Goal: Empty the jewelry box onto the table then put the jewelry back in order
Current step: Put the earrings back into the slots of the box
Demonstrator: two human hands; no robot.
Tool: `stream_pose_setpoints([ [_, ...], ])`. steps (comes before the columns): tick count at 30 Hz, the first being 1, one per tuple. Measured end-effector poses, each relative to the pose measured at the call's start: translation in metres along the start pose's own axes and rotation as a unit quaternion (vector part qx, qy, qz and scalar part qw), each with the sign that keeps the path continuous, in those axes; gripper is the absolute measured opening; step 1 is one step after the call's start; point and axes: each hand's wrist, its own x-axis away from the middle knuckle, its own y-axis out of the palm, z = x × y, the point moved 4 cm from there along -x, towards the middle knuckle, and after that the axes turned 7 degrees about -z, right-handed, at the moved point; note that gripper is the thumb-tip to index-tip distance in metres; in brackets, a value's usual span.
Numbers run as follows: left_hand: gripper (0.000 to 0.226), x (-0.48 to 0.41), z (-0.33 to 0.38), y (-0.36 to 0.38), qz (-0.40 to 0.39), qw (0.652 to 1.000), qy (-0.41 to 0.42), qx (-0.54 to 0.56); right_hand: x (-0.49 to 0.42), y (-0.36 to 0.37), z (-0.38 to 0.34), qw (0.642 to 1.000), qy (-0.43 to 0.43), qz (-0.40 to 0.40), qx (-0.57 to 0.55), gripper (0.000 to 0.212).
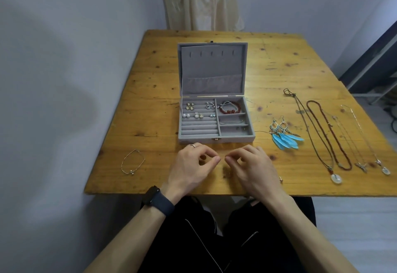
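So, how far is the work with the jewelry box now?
Partly refilled. Stud earrings sit in the grey jewelry box's ring rolls, a red bead bracelet in its top-right compartment. Both hands, left and right, pinch something too small to identify. Left outside: feather earrings, four necklaces, a thin bracelet.
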Motion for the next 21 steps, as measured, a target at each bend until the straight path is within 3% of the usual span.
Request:
stream_pose_setpoints([
  [4, 0.013, -0.013, 0.006, -0.029, 0.034, 0.999, 0.001, 0.023, -0.016, -0.014, -0.005, 0.996, -0.014, 0.035, -0.080, 0.008],
  [8, 0.013, -0.043, -0.003, -0.047, 0.065, 0.997, -0.025, -0.020, -0.047, -0.026, -0.012, 0.995, -0.013, 0.044, -0.087, 0.012],
  [21, 0.021, -0.092, -0.013, -0.039, -0.012, 0.983, -0.070, -0.168, -0.107, -0.003, -0.016, 0.996, 0.004, -0.056, 0.067, 0.022],
])
